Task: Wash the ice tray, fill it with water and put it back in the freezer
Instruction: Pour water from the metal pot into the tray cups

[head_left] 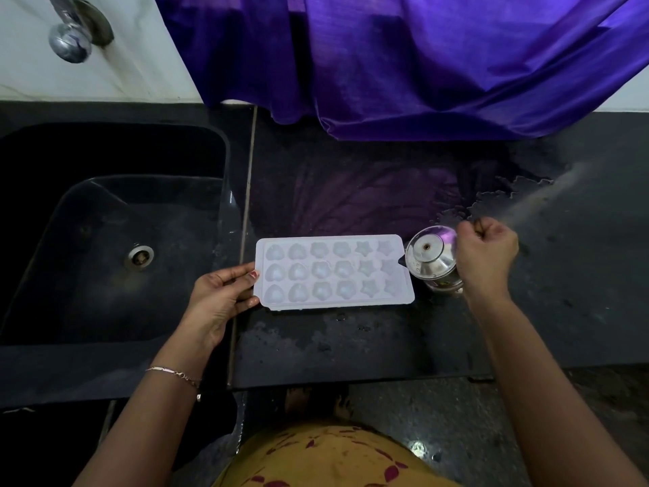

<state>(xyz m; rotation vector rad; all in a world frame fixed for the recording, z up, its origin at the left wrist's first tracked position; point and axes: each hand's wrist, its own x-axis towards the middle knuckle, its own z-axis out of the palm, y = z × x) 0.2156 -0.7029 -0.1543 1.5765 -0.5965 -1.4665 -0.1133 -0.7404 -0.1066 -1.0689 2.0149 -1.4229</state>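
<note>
In the head view, the white plastic ice tray (333,272), a flat rectangle moulded with rows of heart, flower and star cells, lies level on the dark stone counter (351,346), just right of the seam beside the black sink (45,311). The left grip (224,293) pinches the tray's left short edge, thumb on the rim and fingers at the side. The right grip (486,258) is clenched round a small shiny steel vessel (430,256), tipped toward the tray's notched right end and touching or almost touching it. Whether water is running from it, or how full the cells are, cannot be told. The tray looks light and thin, probably somewhat flexible, and its wet rim is likely slippery. Once filled it will be heavier and prone to slopping, so it is best lifted by both short ends and kept flat, not by one corner. Water spots dot the counter below the tray, and a wider puddle (509,195) spreads behind the right grip, so the tray may slide. A glossy purple cloth (386,65) hangs down to the back of the counter, well apart from the tray. A chrome tap (70,40) juts from the pale wall above the sink, whose steel drain (140,256) shows. Only the vessel crowds the tray's right end and would need setting aside first.
</note>
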